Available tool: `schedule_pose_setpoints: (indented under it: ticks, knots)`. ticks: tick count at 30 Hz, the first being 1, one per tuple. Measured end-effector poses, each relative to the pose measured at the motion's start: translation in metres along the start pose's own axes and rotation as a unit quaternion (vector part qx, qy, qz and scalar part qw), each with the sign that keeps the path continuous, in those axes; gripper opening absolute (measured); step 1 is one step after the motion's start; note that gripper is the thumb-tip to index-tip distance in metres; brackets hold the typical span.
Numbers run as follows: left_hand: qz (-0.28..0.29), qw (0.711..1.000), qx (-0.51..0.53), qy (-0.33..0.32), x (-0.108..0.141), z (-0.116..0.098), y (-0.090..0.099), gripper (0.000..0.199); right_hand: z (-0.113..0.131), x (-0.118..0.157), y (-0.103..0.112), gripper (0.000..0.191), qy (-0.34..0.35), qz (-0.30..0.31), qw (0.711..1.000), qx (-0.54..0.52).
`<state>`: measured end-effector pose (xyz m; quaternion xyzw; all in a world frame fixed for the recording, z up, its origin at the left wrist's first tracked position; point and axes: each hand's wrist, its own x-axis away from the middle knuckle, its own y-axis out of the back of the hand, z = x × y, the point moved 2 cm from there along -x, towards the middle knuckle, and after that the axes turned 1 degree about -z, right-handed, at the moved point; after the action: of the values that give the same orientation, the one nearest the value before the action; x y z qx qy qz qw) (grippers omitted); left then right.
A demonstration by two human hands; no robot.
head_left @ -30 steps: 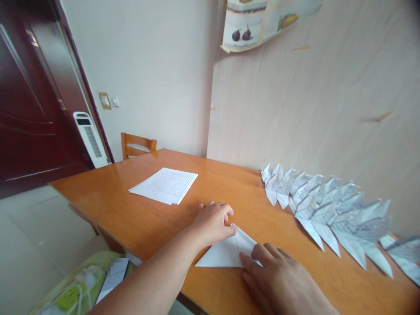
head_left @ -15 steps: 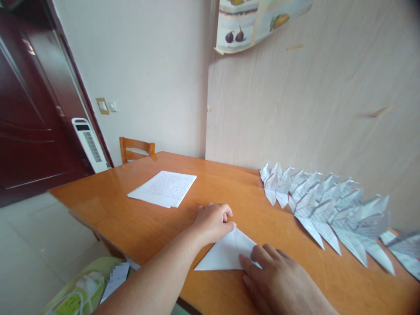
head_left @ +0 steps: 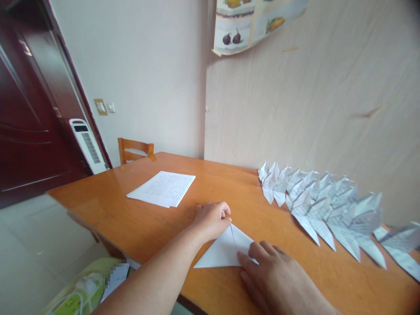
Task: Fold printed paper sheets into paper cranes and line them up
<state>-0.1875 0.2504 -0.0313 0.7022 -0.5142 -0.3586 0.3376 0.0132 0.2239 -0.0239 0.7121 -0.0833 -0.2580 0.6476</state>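
A white sheet folded into a triangle point(head_left: 220, 253) lies on the wooden table point(head_left: 157, 236), with a crease running down from its top corner. My left hand point(head_left: 213, 219) is at that top corner, its fingers curled and the thumb on the paper. My right hand point(head_left: 267, 267) rests on the triangle's right side, thumb and fingertips pressing the paper, and covers the right corner.
A stack of written sheets point(head_left: 162, 189) lies at the left of the table. Rows of folded paper pieces point(head_left: 320, 197) stand along the right. Beyond the table is a wooden chair point(head_left: 135, 148); a green stool point(head_left: 78, 284) with cables sits at lower left.
The view has shifted slightly. Both hands keep nearly the same places on the paper, and the crease below the top corner looks darker.
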Motion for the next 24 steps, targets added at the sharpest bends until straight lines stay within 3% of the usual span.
schedule_pose_setpoints:
  ticks: [7, 16, 24]
  knots:
    - [-0.025, 1.000, 0.005, -0.009, 0.004, -0.001, 0.003, 0.015, 0.003, -0.001, 0.003, 0.015, -0.017, 0.046, 0.999, -0.012]
    - [-0.030, 0.990, -0.042, -0.133, 0.025, -0.009, 0.013, 0.012, 0.003, -0.002, 0.005, 0.015, -0.018, 0.056, 0.998, -0.023]
    - [-0.007, 0.980, -0.110, -0.167, 0.033, -0.014, 0.019, 0.013, 0.004, -0.001, 0.006, 0.014, -0.015, 0.042, 0.999, -0.011]
